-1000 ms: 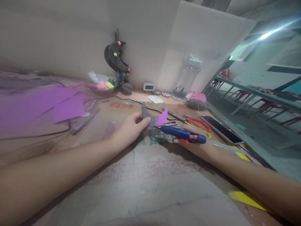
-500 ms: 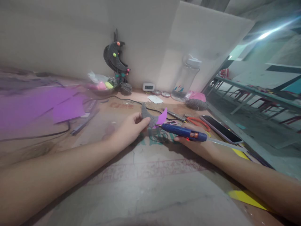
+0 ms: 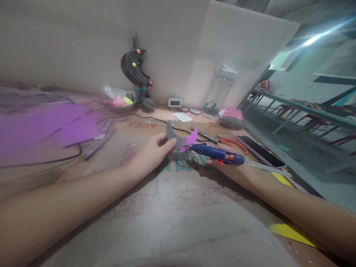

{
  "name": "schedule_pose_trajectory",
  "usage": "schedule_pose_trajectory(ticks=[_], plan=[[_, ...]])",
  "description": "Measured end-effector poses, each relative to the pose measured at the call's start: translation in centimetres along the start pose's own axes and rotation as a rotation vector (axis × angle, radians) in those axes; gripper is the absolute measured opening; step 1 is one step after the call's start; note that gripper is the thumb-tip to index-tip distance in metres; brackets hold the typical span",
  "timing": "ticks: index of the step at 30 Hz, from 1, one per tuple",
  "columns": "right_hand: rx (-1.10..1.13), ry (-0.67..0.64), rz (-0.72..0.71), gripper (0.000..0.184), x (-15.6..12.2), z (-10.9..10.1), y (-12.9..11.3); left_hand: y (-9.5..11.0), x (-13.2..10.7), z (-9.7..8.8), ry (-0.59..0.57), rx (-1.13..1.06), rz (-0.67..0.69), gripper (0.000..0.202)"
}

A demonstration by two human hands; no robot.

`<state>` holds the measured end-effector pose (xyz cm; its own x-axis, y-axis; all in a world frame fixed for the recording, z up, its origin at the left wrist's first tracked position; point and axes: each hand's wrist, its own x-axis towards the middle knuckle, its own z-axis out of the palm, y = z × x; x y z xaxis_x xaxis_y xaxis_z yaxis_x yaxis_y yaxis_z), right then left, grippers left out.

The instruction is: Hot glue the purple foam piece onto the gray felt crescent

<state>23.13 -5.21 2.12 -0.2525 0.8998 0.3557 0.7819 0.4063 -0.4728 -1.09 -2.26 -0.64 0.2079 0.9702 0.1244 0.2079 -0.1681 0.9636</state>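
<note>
Between the thumb and fingers of my left hand (image 3: 160, 146) is a crescent moon cutout (image 3: 191, 138). Grey yarn covers its left part; the right horn shows bare purple. My right hand (image 3: 222, 160) is wrapped round a blue hot glue gun (image 3: 213, 151), a red light glowing on it and a clear glue stick (image 3: 264, 167) sticking out of its back. The nozzle points left at the lower edge of the crescent, near where grey meets purple. Whether the tip touches it I cannot tell. The fingers on the grip are partly hidden by the glue gun.
Purple sheets (image 3: 79, 128) lie at the left. At the back are grey crescent ornaments (image 3: 129, 66), a small digital clock (image 3: 175, 102), a clear bottle (image 3: 218, 92) and grey yarn (image 3: 231, 122). Red-handled pliers (image 3: 236, 144) and a phone (image 3: 260, 151) lie right, yellow pieces (image 3: 292, 234) under my right arm.
The glue gun's nozzle has shifted very slightly up along the crescent's edge. Both hands keep their hold, and the whole view has moved a little.
</note>
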Motion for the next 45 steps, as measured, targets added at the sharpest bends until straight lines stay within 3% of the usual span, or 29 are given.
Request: schedule_pose_trajectory(ticks=[8, 27, 45], plan=[[-0.019, -0.02, 0.046, 0.014, -0.1, -0.5, -0.5, 0.2, 0.1, 0.0, 0.004, 0.014, -0.006, 0.028], [0.06, 0.036, 0.221, 0.022, 0.4, -1.0, -2.1, 0.3, 0.0, 0.1, -0.015, -0.048, -0.024, 0.027], [0.021, 0.053, 0.169, 0.015, 0.3, -1.0, -1.8, 1.0, -0.4, 0.0, -0.06, -0.052, -0.044, 0.023]])
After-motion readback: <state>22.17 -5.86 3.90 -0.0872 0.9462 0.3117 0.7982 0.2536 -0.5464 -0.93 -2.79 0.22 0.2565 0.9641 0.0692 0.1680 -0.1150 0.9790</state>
